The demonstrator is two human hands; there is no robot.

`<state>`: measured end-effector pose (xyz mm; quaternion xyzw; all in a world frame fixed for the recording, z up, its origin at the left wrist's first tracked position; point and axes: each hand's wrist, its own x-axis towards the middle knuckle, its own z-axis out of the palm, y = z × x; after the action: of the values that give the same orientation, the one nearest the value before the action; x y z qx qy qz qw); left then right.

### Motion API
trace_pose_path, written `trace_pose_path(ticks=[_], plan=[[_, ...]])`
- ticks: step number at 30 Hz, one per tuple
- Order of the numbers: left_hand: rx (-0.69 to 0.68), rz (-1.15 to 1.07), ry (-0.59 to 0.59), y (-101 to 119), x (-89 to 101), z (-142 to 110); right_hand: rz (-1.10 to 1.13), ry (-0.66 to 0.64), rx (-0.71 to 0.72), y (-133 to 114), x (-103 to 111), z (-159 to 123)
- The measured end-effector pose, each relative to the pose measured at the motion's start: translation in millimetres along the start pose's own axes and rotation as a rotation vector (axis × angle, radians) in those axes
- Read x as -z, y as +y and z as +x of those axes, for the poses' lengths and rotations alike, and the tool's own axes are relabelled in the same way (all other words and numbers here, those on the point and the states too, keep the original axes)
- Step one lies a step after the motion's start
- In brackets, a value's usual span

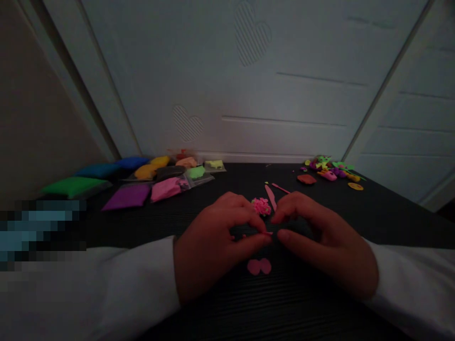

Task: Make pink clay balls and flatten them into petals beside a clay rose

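My left hand pinches a small, thin piece of pink clay between thumb and fingertips. Just to its right, my right hand is held with thumb and forefinger apart and nothing visible between them. Two flat pink clay discs lie side by side, edges touching, on the table below the fingertips. Beyond the hands sits a bumpy pink clay cluster with bits of green. A pink modelling knife and a thin pink tool lie behind it, partly hidden by my right hand.
Several clay packets, among them a purple packet, a pink packet and a green packet, line the left of the black table. At far right are a red clay lump and a colourful pile. A white panel stands behind.
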<state>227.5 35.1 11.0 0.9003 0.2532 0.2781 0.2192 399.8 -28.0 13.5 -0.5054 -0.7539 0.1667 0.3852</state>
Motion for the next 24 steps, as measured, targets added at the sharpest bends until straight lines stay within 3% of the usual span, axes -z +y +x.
trace_pose_path(ticks=[18,24], plan=[[-0.072,0.046,-0.018,1.0,0.9,1.2,-0.038,-0.049,0.057,2.2,0.9,2.1],[-0.08,0.059,-0.031,2.1,1.2,1.0,-0.044,-0.007,0.097,1.0,-1.2,1.3]])
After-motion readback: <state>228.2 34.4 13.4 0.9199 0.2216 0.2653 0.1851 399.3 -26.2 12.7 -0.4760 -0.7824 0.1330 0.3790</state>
